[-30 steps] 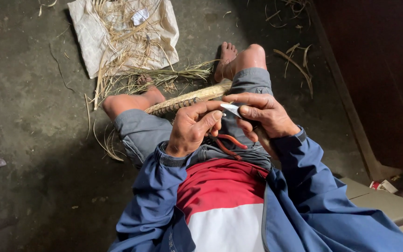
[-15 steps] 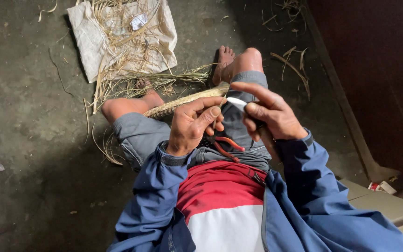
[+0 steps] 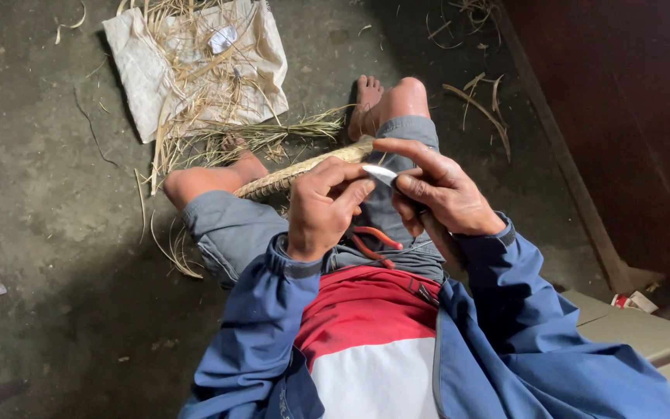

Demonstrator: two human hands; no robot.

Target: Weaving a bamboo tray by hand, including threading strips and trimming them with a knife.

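Note:
I sit on the floor with a braided straw rope (image 3: 288, 177) lying across my knees. My left hand (image 3: 321, 211) is closed over the near end of the rope, thumb pointing toward the blade. My right hand (image 3: 437, 192) grips a small knife (image 3: 381, 174) by its handle, the pale blade poking out toward my left thumb. The two hands almost touch above my lap. Orange-handled scissors (image 3: 374, 242) lie on my grey shorts just below the hands.
A pale cloth sack (image 3: 149, 70) with loose dry straw (image 3: 219, 132) lies on the concrete floor beyond my knees. More straw bits (image 3: 478, 105) lie by my foot. A dark wooden wall (image 3: 622, 116) rises at the right, cardboard (image 3: 637, 334) beside my right elbow.
My right hand has lifted slightly and turned, bringing the knife blade closer to my left thumb. The rope and legs have stayed put.

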